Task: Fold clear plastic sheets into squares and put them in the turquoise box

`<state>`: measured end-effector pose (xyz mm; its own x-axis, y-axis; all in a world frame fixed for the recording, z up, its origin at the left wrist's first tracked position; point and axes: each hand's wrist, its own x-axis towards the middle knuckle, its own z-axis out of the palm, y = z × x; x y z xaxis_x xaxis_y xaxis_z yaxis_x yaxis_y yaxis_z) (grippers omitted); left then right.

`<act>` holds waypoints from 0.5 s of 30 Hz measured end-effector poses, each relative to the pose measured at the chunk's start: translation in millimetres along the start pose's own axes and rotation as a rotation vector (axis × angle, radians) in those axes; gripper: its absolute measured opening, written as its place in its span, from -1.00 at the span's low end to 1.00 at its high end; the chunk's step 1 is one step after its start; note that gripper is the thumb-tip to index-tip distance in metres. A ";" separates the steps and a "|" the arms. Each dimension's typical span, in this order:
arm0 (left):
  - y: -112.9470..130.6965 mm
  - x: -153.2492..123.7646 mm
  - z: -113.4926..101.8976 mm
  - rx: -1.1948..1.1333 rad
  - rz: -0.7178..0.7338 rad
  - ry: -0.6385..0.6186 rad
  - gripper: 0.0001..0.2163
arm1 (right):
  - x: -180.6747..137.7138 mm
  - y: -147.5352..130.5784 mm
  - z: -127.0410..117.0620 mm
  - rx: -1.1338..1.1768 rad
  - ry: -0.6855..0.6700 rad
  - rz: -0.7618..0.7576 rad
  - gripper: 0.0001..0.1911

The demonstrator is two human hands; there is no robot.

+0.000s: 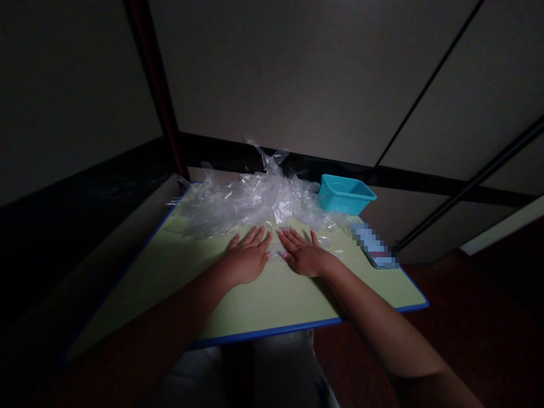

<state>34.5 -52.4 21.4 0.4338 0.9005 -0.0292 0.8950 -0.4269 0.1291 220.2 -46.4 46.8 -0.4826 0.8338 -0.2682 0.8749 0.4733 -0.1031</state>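
My left hand (246, 258) lies flat on the pale green table (263, 306), fingers stretched out and holding nothing. My right hand (302, 253) lies flat beside it, fingers spread, close to the left hand's fingertips. Both hands rest just in front of a heap of crumpled clear plastic bags (250, 201) that covers the far part of the table. A thin clear sheet seems to lie under the fingertips, though the dim light makes this hard to tell.
A turquoise plastic tub (344, 194) stands at the far right corner of the table. A small flat blurred object (376, 246) lies near the right edge. The table has a blue rim and stands against a wall with a dark baseboard.
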 end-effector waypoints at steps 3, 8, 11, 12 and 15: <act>-5.1 -1.4 -2.8 0.018 -0.034 -0.039 -0.49 | 0.0 0.4 -0.5 0.017 -0.003 -0.004 -0.35; -15.8 -4.8 -12.6 0.080 -0.064 -0.074 -0.35 | 1.1 2.2 1.1 0.048 -0.003 -0.025 -0.35; -17.5 -5.5 -19.1 0.096 -0.069 -0.013 -0.38 | 0.6 1.8 0.8 0.078 0.021 -0.038 -0.35; -16.9 -5.6 -20.6 0.090 -0.055 0.016 -0.46 | 0.2 1.4 0.4 0.086 0.027 -0.041 -0.35; -15.1 -6.0 -21.6 0.118 -0.014 0.054 -0.59 | -1.1 0.5 -0.9 0.102 0.031 -0.040 -0.35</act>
<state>16.1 -49.6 41.0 0.4177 0.9083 0.0234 0.9084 -0.4180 0.0116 221.1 -46.8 47.9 -0.5169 0.8239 -0.2326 0.8538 0.4761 -0.2107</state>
